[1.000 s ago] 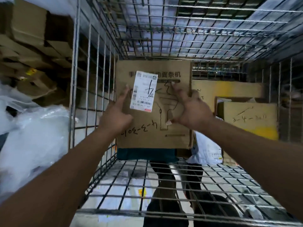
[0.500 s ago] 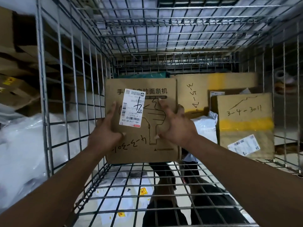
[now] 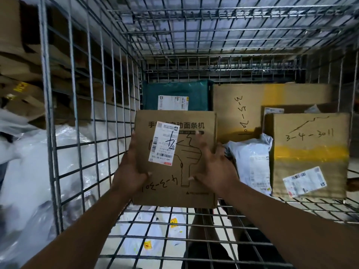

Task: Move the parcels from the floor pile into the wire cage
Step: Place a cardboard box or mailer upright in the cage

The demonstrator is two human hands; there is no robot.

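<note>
Both hands are holding a cardboard box (image 3: 196,193) upright inside the wire cage (image 3: 77,113), its lower edge sitting at or just above the mesh shelf (image 3: 252,228); I cannot tell whether it is touching. The left hand (image 3: 130,171) is gripping the box's left edge with the thumb lying on the front face. The right hand (image 3: 213,167) is spreading wide across the front, with its outer fingers reaching past the right edge. A white shipping label (image 3: 163,143) is showing on the front between them. At 12 o'clock from the box, a teal parcel (image 3: 174,94) is standing against the back mesh, blocking that way in. At 1 o'clock a large brown carton (image 3: 242,105) is filling the rear. At 3 o'clock a grey mailer bag (image 3: 252,158) is leaning just beside the right hand, and beyond it a yellow-taped carton (image 3: 308,152) is taking up the right side. At 9 o'clock, outside the mesh, white plastic bags (image 3: 25,162) are lying heaped, with stacked cardboard (image 3: 19,65) above them at 10 o'clock. At 6 o'clock, more parcels (image 3: 143,235) are showing through the shelf, lying on the floor.
</note>
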